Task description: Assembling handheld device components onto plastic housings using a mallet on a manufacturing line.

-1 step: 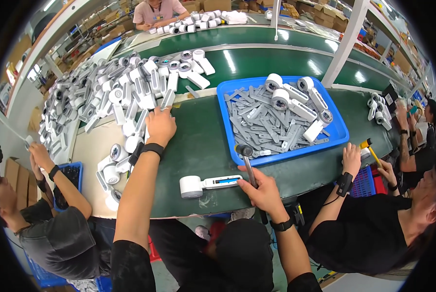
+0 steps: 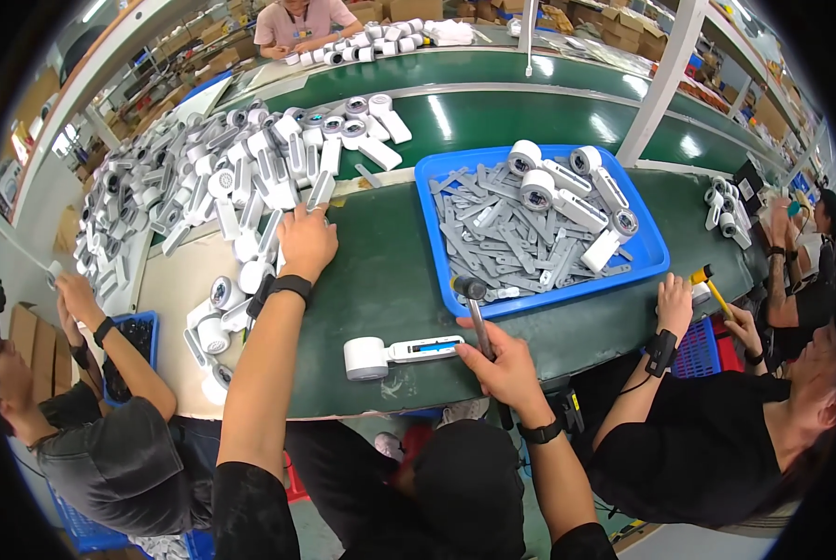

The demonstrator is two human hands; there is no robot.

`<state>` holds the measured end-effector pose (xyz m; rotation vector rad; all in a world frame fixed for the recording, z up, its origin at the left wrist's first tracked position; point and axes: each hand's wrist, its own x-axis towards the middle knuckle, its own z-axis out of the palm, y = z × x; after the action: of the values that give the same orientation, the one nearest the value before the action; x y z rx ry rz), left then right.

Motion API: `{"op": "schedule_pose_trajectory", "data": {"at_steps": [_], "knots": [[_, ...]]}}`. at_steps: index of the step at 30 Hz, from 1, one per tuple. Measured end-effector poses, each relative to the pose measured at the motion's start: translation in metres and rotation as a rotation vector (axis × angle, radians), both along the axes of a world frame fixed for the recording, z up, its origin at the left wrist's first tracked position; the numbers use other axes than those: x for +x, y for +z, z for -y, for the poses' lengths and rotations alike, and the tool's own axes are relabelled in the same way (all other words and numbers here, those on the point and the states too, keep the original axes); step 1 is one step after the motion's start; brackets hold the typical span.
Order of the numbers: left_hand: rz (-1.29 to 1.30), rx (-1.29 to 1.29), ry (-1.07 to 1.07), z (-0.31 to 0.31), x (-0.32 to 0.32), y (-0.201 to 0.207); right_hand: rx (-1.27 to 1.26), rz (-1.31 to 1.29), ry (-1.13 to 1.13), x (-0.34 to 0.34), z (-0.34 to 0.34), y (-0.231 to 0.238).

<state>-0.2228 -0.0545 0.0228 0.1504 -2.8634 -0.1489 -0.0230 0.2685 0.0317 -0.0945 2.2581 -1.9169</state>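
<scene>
My right hand (image 2: 505, 371) is wrapped around the handle of a hammer (image 2: 477, 317), its dark rubber-like head tilted up near the blue tray. Just left of that hand, a white handheld fan (image 2: 366, 357) lies on the green bench. A blue strip shows in the open slot of its handle, and my thumb is close to the handle's end. My left hand (image 2: 308, 241) reaches to the edge of a big pile of handheld fans (image 2: 240, 168). Its bent fingers meet the lower end of a grey-and-white fan handle (image 2: 322, 189); the fingertips are partly hidden.
A blue tray (image 2: 662, 252) holds many grey strips and several white fans. A white post (image 2: 665, 79) rises behind it. Co-workers sit close on both sides; the right one holds a yellow hammer (image 2: 714, 289). More white fans (image 2: 214, 331) lie by my left forearm.
</scene>
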Motion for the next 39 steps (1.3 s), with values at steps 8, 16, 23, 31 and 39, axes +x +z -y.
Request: {"op": "schedule_pose_trajectory", "data": {"at_steps": [8,16,23,31,39], "knots": [[-0.192,-0.05,-0.248,-0.029,-0.027,0.02,-0.244,0.065,-0.102,0.0,-0.004,-0.009],[0.084,0.081,-0.391,-0.04,-0.1,-0.014,-0.111,0.047,-0.089,0.0,0.0,-0.005],[-0.287,0.221,-0.365,-0.027,-0.089,0.023,-0.086,0.013,-0.062,-0.003,0.001,-0.004],[0.132,1.669,-0.368,-0.04,0.07,0.129,-0.254,0.062,-0.126,-0.002,-0.006,-0.015],[0.231,1.752,-0.419,-0.033,0.132,0.138,-0.607,0.051,-0.125,-0.008,-0.003,-0.017]]}}
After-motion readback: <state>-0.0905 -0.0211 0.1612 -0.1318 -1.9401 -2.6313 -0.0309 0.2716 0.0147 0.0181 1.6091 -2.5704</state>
